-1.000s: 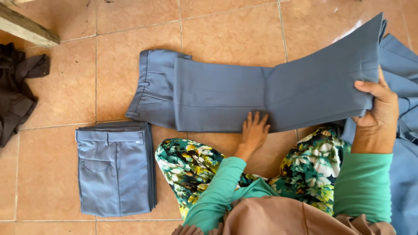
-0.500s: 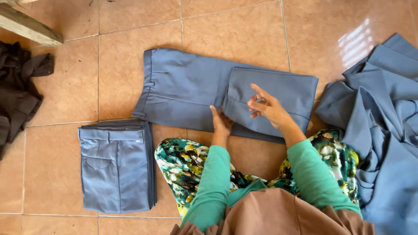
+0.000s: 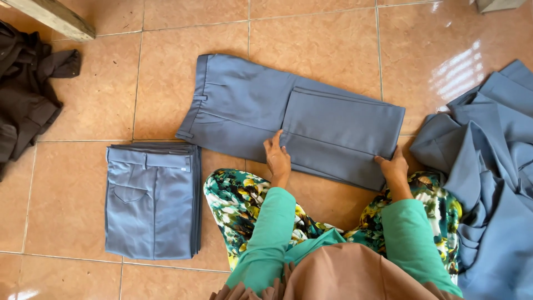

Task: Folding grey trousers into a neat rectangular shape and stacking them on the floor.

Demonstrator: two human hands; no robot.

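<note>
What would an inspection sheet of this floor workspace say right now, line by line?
Surface: tan tiled floor, glossy.
Job's things: blue-grey trousers lying flat, legs folded over once.
Clutter: folded stack at left; unfolded blue heap at right; dark garment far left.
Hands: left hand flat on the trousers' near edge; right hand on the fold's corner.
Cables: nothing seen.
Surroundings: wooden beam at top left.

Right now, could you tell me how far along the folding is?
Done: a folded stack of grey-blue trousers. In hand: one pair of trousers, legs folded over once, left hand and right hand pressing its near edge. Left: an unfolded grey-blue heap.
</note>
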